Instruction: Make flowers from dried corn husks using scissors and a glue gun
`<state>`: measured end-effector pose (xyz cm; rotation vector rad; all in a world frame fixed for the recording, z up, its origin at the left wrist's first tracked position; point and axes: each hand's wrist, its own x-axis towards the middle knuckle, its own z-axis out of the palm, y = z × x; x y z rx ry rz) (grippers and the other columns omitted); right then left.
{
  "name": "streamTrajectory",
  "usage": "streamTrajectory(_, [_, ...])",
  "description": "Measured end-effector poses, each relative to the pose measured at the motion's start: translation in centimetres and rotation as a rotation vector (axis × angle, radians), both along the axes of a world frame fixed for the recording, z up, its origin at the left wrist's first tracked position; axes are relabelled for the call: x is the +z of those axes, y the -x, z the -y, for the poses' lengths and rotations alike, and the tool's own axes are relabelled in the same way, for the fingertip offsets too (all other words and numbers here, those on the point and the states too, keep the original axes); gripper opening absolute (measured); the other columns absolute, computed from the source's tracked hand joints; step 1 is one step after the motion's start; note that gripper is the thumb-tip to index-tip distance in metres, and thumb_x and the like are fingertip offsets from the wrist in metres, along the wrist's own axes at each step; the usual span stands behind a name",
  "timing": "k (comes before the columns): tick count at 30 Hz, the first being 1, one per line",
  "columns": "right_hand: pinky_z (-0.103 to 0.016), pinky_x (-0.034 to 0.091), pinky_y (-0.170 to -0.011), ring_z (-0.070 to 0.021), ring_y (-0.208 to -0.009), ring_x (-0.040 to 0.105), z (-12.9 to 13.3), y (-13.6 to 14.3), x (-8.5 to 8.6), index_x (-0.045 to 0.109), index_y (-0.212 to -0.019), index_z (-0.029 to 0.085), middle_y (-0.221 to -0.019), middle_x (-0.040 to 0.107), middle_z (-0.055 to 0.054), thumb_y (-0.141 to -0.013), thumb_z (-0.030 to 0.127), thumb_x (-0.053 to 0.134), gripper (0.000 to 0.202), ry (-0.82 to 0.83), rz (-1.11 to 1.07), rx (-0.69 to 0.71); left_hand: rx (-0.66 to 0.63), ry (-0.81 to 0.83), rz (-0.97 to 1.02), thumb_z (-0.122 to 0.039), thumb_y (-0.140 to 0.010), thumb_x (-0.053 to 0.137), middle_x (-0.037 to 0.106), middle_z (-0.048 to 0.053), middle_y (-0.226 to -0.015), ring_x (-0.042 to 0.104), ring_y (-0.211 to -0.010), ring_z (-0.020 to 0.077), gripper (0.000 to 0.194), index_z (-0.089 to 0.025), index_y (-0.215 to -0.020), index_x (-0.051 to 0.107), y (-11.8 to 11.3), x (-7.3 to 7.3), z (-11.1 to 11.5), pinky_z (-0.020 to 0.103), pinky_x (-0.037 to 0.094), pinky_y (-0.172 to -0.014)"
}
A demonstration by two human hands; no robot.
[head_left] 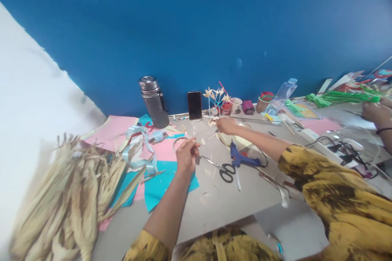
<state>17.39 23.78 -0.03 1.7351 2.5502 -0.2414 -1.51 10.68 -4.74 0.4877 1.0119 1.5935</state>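
Note:
My left hand (187,155) is closed in a pinch above the pink and turquoise sheets, with a thin curled strip (175,143) coming out of its fingers. Farther forward, my right hand (228,125) has its fingers closed near small pale scraps (212,122); what they hold is too small to make out. Just behind it stand pale husk-like flowers (217,94) on light blue stems. Between my forearms lie black-handled scissors (226,171) and a blue glue gun (240,157). A light blue ribbon (147,147) loops to the left of my left hand.
Dried corn husks (70,195) pile up at the left. A grey flask (154,104) and a dark phone (194,106) stand by the blue wall. Rightward are a clear bottle (283,94), green stems (343,97), a power strip (318,140) with cables, and another person's hand (378,114).

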Motion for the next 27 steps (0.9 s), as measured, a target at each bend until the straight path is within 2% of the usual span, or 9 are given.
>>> streamTrajectory(4, [-0.030, 0.044, -0.081, -0.0280, -0.109, 0.065, 0.0, -0.2, -0.2, 0.071, -0.116, 0.023, -0.121, 0.071, -0.011, -0.087, 0.021, 0.062, 0.030, 0.024, -0.003, 0.058, 0.031, 0.049, 0.164, -0.021, -0.060, 0.066, 0.057, -0.004, -0.052, 0.044, -0.040, 0.0088, 0.016, -0.019, -0.071, 0.055, 0.5, -0.4, -0.2, 0.022, 0.031, -0.044])
streamTrajectory(9, [-0.030, 0.043, -0.081, -0.0283, -0.107, 0.065, 0.3, -0.1, -0.6, 0.076, -0.096, 0.024, -0.110, 0.074, -0.007, -0.081, 0.024, 0.069, 0.016, 0.080, -0.052, 0.089, 0.001, 0.092, 0.259, -0.020, -0.061, 0.059, 0.050, -0.004, -0.048, 0.041, -0.038, 0.0095, 0.014, -0.021, -0.063, 0.045, 0.8, -0.9, -0.4, 0.023, 0.029, -0.044])
streamTrajectory(14, [-0.028, 0.041, -0.075, -0.0266, -0.102, 0.064, -0.2, -0.5, 0.1, 0.074, -0.089, 0.019, -0.104, 0.074, -0.009, -0.085, 0.020, 0.061, 0.014, 0.086, -0.227, -0.023, -0.012, 0.060, 0.184, -0.024, -0.066, 0.059, 0.050, -0.003, -0.047, 0.042, -0.037, 0.0099, 0.013, -0.021, -0.062, 0.048, 0.6, -1.0, -0.2, 0.023, 0.031, -0.043])
streamTrajectory(17, [-0.024, 0.039, -0.063, -0.0211, -0.083, 0.064, 0.0, -0.9, 0.9, 0.070, -0.082, 0.015, -0.088, 0.072, -0.009, -0.088, 0.022, 0.057, 0.016, 0.143, -0.389, -0.122, -0.063, 0.041, 0.140, -0.030, -0.070, 0.062, 0.052, -0.002, -0.047, 0.043, -0.037, 0.0099, 0.016, -0.019, -0.064, 0.052, 0.3, -0.9, -0.1, 0.023, 0.034, -0.042])
streamTrajectory(21, [-0.020, 0.028, -0.044, -0.0102, -0.054, 0.049, 2.3, -0.6, 1.3, 0.065, -0.080, 0.014, -0.074, 0.067, -0.006, -0.089, 0.031, 0.059, 0.020, 0.402, -0.629, -0.185, -0.082, -0.059, -0.040, -0.038, -0.073, 0.070, 0.058, -0.001, -0.052, 0.046, -0.040, 0.0086, 0.024, -0.017, -0.070, 0.059, -0.5, -0.6, 0.2, 0.021, 0.034, -0.043])
streamTrajectory(24, [-0.016, 0.023, -0.039, -0.0059, -0.047, 0.040, 4.8, 0.1, 1.2, 0.062, -0.077, 0.015, -0.071, 0.063, -0.003, -0.084, 0.035, 0.067, 0.021, 0.642, -0.765, -0.185, -0.102, -0.150, -0.185, -0.033, -0.071, 0.078, 0.064, 0.000, -0.067, 0.050, -0.046, 0.0075, 0.025, -0.017, -0.084, 0.065, -1.3, -0.2, 0.6, 0.020, 0.037, -0.047])
streamTrajectory(27, [-0.014, 0.020, -0.037, -0.0038, -0.044, 0.034, 6.8, 0.8, 1.3, 0.060, -0.073, 0.015, -0.065, 0.057, 0.001, -0.079, 0.032, 0.072, 0.021, 0.802, -0.846, -0.207, -0.184, -0.219, -0.263, -0.027, -0.070, 0.079, 0.064, 0.000, -0.076, 0.054, -0.052, 0.0083, 0.032, -0.020, -0.099, 0.070, -1.9, 0.3, 1.2, 0.022, 0.042, -0.051])
